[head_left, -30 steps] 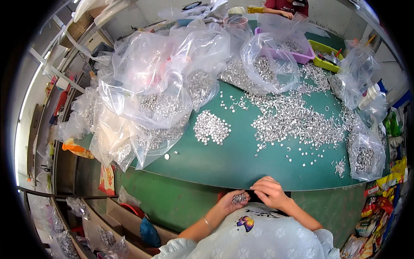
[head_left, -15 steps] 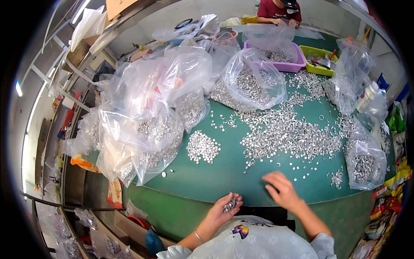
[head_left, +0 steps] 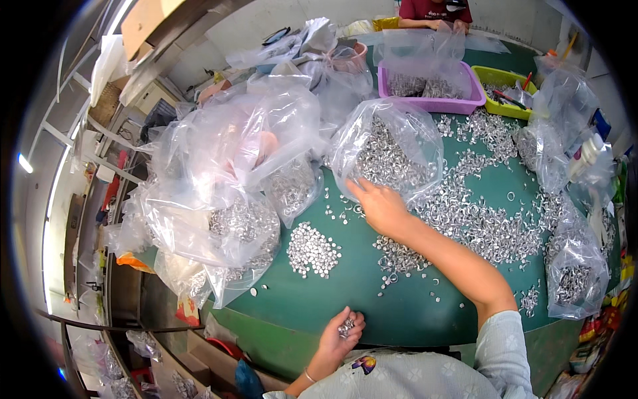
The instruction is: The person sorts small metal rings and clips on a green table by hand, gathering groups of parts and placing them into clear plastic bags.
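My left hand is held palm up near the table's front edge, its fingers curled round a small heap of silver metal pieces. My right hand reaches across the table to the near rim of a clear plastic bag, with fingertips at its film; the grip looks closed but is partly hidden. Inside that bag lie many small silver ring-shaped pieces. Beneath and beside my right forearm spreads a wide scatter of the same curved pieces. Left of it sits a pile of small, rounder silver pieces.
Large clear bags of metal parts crowd the table's left. A purple bin and a green bin stand at the back, and more filled bags line the right edge. A person in a dark red shirt sits opposite.
My right hand has moved from the front edge, forward and left to the plastic bag. The bag's mouth has shifted shape. My left hand still holds its metal pieces.
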Available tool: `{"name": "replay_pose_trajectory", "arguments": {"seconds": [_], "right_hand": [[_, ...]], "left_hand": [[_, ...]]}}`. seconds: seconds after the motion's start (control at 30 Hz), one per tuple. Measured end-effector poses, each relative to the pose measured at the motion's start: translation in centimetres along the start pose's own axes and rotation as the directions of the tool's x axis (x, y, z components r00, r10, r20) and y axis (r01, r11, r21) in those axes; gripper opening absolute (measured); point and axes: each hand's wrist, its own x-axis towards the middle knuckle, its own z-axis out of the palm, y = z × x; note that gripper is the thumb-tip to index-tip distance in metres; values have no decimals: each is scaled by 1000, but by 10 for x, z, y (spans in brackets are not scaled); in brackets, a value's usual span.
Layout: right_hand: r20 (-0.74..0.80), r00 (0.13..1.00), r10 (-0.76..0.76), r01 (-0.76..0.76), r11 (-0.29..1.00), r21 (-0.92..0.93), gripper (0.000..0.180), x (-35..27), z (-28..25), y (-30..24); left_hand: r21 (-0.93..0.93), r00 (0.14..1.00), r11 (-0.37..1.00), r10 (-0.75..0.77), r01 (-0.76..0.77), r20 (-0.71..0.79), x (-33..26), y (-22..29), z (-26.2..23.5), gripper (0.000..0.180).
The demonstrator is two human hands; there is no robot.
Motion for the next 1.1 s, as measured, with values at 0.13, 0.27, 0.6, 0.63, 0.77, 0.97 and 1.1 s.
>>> {"name": "replay_pose_trajectory", "arguments": {"seconds": [0.13, 0.27, 0.6, 0.63, 0.77, 0.97, 1.1], "right_hand": [[-144, 981, -129, 121, 991, -63, 57, -8, 14, 0], [138, 990, 10, -63, 920, 386, 58, 15, -9, 37], [139, 981, 139, -117, 982, -151, 58, 18, -12, 52], [206, 967, 148, -104, 972, -211, 57, 15, -16, 53], [316, 929, 192, -66, 927, -370, 54, 3, -28, 54], [374, 900, 226, -69, 919, -389, 51, -14, -45, 40], [59, 994, 93, -72, 954, -291, 39, -23, -30, 71]], "left_hand": [[-14, 997, 1000, 7, -6, 76, 12, 4, -5, 26], [-31, 998, 1000, 6, -4, 65, 9, 4, 1, 26], [-42, 993, 999, -3, 8, 117, 15, 1, 3, 26], [-46, 998, 999, 3, 1, 69, 14, 2, 7, 25], [-69, 999, 998, -8, 12, 53, 18, 9, 19, 22], [-55, 996, 997, 52, -48, 76, 23, 6, 27, 24], [-46, 997, 998, 42, -39, 70, 30, 11, 45, 38]]}}
